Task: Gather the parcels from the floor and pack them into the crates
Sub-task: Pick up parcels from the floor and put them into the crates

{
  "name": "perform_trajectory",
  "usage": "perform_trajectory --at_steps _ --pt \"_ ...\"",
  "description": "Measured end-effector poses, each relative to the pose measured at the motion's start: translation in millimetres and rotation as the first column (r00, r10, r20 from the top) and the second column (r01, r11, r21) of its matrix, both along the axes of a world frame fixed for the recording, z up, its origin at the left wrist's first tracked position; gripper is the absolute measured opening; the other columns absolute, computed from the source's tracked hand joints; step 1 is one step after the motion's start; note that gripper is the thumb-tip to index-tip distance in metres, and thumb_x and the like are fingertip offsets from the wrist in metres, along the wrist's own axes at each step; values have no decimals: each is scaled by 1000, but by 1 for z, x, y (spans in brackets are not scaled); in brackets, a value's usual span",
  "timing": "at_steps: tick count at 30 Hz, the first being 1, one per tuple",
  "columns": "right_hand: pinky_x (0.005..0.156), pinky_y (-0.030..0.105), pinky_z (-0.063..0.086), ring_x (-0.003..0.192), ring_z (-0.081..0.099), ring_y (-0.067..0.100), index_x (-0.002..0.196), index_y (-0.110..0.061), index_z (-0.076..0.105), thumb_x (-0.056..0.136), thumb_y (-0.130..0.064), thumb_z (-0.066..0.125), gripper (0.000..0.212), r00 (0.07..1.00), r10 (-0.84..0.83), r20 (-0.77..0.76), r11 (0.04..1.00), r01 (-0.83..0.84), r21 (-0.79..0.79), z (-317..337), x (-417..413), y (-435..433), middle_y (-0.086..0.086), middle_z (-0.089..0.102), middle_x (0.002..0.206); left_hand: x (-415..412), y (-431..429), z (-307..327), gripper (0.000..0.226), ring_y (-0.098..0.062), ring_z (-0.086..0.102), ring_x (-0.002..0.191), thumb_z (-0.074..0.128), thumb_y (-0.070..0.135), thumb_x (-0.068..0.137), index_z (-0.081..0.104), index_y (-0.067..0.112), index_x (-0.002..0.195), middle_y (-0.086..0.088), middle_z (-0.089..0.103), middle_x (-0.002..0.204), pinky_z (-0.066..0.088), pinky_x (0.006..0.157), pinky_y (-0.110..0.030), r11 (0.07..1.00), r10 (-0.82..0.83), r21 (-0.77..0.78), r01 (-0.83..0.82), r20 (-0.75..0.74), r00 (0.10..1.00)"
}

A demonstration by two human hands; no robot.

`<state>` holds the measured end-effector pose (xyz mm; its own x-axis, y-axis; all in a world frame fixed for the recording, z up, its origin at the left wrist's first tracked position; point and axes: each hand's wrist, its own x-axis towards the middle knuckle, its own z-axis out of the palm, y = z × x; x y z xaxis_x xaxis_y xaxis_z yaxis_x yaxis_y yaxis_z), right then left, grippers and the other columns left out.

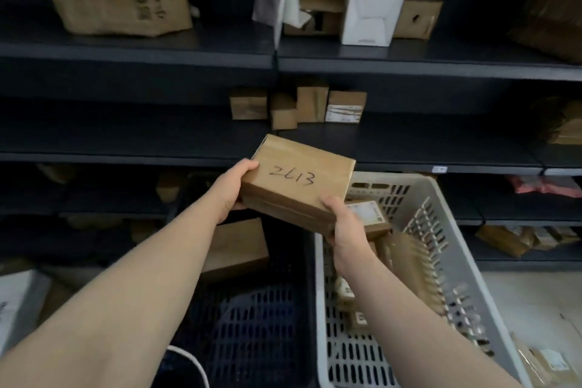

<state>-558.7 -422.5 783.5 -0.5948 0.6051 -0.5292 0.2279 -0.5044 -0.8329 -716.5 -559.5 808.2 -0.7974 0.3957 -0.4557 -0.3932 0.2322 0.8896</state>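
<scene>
Left hand (234,190): fingers (248,166) curled round the parcel's left corner, thumb on top.
Right hand (345,225): grips the near right corner, thumb above, the rest hidden beneath.
Parcel (299,183): brown carton marked 2613, held in the air between both sets of fingers and slightly tilted, in neither crate yet.
Step in hand: lowering it into a crate, probably the grey crate (318,264) below and right of the fingers.
Doing it well: I would keep both grips until it clears the rim, level it, then set it flat on a free patch instead of dropping it.
In the way: a labelled parcel (368,214) lies just under the right fingers and more stand along the far wall, so space looks tight.
Around: a dark crate (252,324) below the left fingers holds one brown box (236,249). Beyond the fingers, shelves (409,68) carry cartons and a white foam box (371,16).
</scene>
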Motion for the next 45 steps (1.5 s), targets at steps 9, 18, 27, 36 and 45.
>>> perform_trajectory --at_steps 9,18,27,36,45 --pt "106 46 41 112 53 27 126 -19 54 80 -48 69 57 849 396 349 918 -366 -152 -65 -31 -68 5 58 122 4 -124 -90 39 -27 58 107 47 41 98 53 17 128 -9 61 118 50 97 -44 922 -8 -375 95 227 974" --pt "83 35 47 88 57 22 119 -8 60 98 -13 56 23 748 396 532 910 -397 -119 -129 -28 -81 5 61 98 24 -127 -153 49 -28 51 119 42 35 103 37 11 145 -9 47 139 52 90 -36 801 -112 -542 254 282 953" --pt "105 29 39 124 47 18 156 -18 25 97 0 52 67 733 456 504 867 -495 -64 -150 -23 -93 4 38 154 41 -113 -164 59 -28 35 139 41 27 103 19 8 154 -11 28 157 32 111 -33 766 -202 -591 252 151 968" --pt "97 21 36 130 49 16 142 -15 51 98 -9 56 45 887 278 368 887 -385 255 -82 -1 -75 1 51 145 60 -69 -104 46 -23 47 126 42 33 102 42 15 145 -2 47 143 39 104 -34 879 -233 -422 224 29 972" --pt "69 13 46 84 60 3 125 -19 63 97 -17 56 28 968 -36 247 882 -85 463 -12 85 -14 -5 64 114 121 20 -30 29 -11 44 66 44 23 100 47 27 72 5 45 75 39 63 -27 915 -353 -274 294 -198 914"
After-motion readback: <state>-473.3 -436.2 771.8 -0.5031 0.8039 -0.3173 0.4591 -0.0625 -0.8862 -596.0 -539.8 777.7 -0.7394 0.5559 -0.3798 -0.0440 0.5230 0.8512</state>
